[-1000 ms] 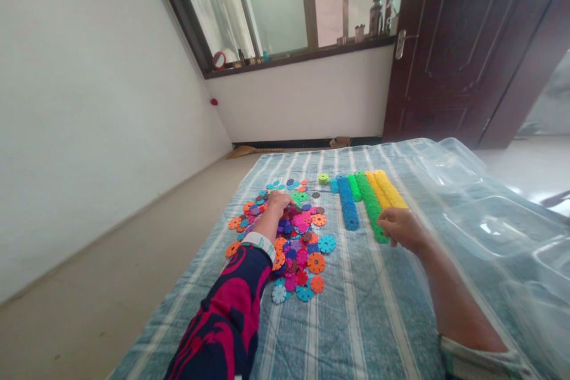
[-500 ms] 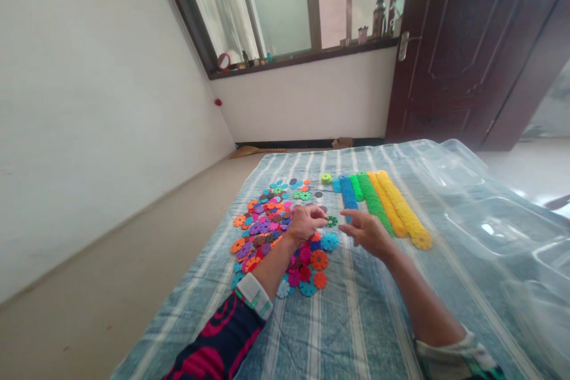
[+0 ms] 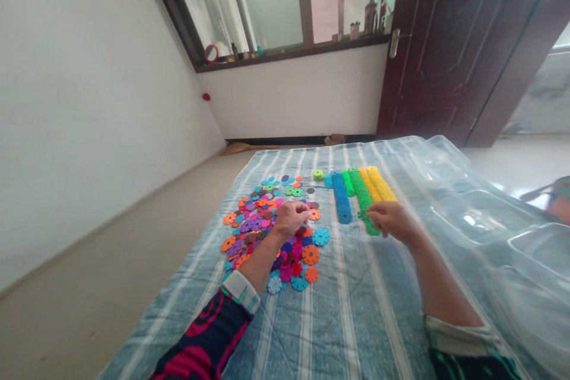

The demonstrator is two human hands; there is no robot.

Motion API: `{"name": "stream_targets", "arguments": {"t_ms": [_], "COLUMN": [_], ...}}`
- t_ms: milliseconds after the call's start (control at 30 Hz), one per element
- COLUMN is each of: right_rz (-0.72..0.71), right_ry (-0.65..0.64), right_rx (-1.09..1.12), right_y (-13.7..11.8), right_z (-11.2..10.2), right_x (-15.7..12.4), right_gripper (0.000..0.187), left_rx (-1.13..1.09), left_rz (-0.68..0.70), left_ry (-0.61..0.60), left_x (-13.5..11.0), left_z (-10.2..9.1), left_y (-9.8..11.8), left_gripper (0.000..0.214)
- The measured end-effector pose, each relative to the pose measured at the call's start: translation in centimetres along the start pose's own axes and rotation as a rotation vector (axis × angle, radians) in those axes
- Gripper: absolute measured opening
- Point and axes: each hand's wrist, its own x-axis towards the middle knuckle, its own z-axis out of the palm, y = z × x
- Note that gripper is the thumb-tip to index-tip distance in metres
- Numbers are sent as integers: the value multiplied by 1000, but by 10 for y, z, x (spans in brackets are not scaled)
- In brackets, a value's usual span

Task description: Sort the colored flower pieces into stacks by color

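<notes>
The green disc (image 3: 362, 215) had moved from beside the pile (image 3: 253, 225) to the green roll (image 3: 358, 187), apparently its match.
The right hand (image 3: 388, 219) pinched it near the roll's near end; the left hand (image 3: 291, 218) hung over the pile, fingertips together, contents unclear. Cloth (image 3: 326, 261) separated pile and blue roll (image 3: 341, 197); boxes (image 3: 485, 195) bounded the right.

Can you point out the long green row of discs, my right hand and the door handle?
Long green row of discs (image 3: 360, 193): head view, on its middle stretch.
Right hand (image 3: 393, 221): head view, on its back.
Door handle (image 3: 394, 44): head view, on its metal plate.
</notes>
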Motion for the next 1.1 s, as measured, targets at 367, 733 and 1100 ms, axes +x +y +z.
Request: {"name": "stream_targets", "arguments": {"t_ms": [367, 733, 1100], "right_rz": [159, 210, 190], "right_ry": [-102, -90, -79], "right_rx": [-87, -173, -195], "right_y": [16, 28, 33], "right_z": [-16, -6, -2], "right_x": [-1, 6, 9], "right_gripper": [8, 9, 6], "left_rx": [309, 617, 784], "left_rz": [-95, -250, -371], "left_ry": [159, 206, 133], "left_x": [32, 83, 100], "left_z": [-27, -22, -12], "left_y": [-35, -32, -28], "left_gripper": [14, 15, 16]}}
